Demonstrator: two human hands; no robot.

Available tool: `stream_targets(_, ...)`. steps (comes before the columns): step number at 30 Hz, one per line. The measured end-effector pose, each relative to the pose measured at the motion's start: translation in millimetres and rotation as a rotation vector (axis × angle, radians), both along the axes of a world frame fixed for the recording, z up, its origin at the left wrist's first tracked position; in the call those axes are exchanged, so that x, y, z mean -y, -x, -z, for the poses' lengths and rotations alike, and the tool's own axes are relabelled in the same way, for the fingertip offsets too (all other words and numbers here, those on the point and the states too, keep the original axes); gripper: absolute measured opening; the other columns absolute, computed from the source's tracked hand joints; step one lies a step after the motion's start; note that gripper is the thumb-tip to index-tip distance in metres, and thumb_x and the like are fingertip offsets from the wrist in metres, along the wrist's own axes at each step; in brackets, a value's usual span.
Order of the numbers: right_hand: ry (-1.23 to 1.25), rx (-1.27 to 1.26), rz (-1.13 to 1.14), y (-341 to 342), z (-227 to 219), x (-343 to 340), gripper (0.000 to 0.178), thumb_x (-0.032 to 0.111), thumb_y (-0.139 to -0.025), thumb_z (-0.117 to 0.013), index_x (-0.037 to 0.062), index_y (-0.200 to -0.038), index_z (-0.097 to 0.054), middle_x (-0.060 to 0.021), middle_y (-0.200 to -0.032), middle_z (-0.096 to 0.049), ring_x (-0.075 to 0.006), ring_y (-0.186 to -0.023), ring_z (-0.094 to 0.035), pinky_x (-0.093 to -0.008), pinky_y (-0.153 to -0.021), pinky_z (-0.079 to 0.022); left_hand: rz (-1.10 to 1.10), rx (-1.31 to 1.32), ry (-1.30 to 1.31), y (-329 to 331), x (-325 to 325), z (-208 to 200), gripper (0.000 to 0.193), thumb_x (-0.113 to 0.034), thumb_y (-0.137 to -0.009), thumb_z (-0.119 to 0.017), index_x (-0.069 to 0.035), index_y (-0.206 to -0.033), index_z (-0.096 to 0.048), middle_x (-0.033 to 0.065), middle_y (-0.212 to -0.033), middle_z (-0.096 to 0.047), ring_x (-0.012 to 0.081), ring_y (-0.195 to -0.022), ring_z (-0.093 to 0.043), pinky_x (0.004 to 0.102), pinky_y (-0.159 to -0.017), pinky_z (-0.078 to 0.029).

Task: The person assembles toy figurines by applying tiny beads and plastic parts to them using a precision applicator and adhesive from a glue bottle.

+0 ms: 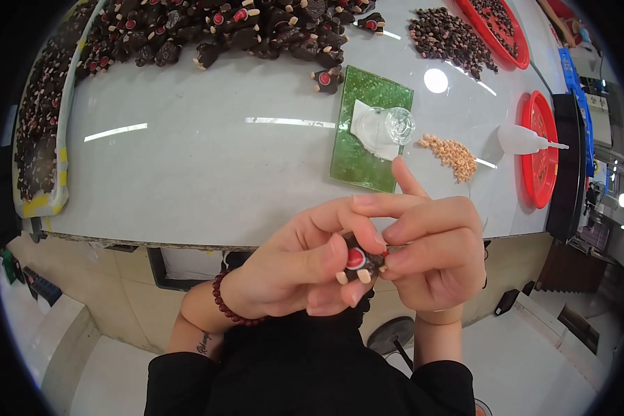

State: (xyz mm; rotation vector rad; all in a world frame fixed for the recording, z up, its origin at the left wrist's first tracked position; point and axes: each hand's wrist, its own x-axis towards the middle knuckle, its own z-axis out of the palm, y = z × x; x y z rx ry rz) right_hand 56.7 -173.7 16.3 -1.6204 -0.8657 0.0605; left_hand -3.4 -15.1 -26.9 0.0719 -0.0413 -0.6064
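Small dark figurine [371,263] with a red front, just below frame centre, gripped in my left hand [291,262], my right hand [440,253] pinched against its right side.

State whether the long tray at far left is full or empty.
The long tray is not empty: dark brown pieces with pale bits crowd its visible length. Whether they reach the brim, I cannot tell.
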Motion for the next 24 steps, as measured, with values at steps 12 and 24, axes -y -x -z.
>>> stream_targets(12, 0.097, -0.094, -0.004, -2, -8, 4, 0.019, -0.007, -0.073, -0.07, 0.0043, -0.084, -0.059, -0.0084, -0.089, -0.06, -0.0317, -0.097, -0.065, -0.0473, -0.097, -0.043, -0.118, 0.032, -0.083, -1, 2, -1, 0.025, -0.023, -0.096, -0.052, -0.002, -0.11, -0.052, 0.0079, -0.076, -0.06, 0.0072, -0.054, -0.049, 0.0199, -0.048, -0.04)
stream_targets(24, 0.915, 0.486, 0.57, -152, 8, 73, 0.013, 0.004, -0.084, -0.056, 0.0009, -0.095, -0.062, -0.0139, -0.094, -0.064, -0.0257, -0.081, -0.063, -0.0338, -0.069, -0.049, -0.101, 0.143, -0.026, 0, -13, -2, 0.023, -0.024, -0.094, -0.054, -0.003, -0.105, -0.052, 0.0095, -0.078, -0.055, 0.0084, -0.059, -0.045, 0.0179, -0.042, -0.038)
